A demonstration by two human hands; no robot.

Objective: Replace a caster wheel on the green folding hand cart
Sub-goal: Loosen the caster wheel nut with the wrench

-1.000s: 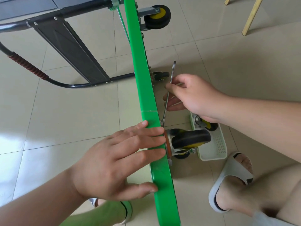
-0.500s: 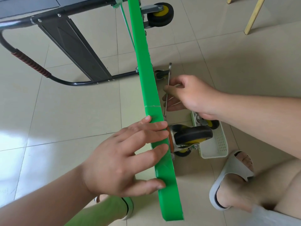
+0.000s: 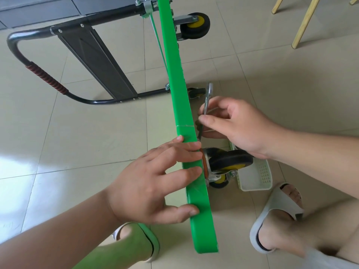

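The cart [image 3: 179, 98] stands on edge on the floor, its green deck seen edge-on. The left hand [image 3: 155, 183] lies open with fingers spread across the deck's near end, steadying it. The caster [image 3: 229, 162] sits against the deck's underside, just right of those fingers. The right hand [image 3: 239, 125] pinches a wrench [image 3: 206, 101] whose lower end meets the deck just above the caster. To do this well, probably seat the wrench squarely, turn in short arcs, and press the deck firmly so it cannot tip
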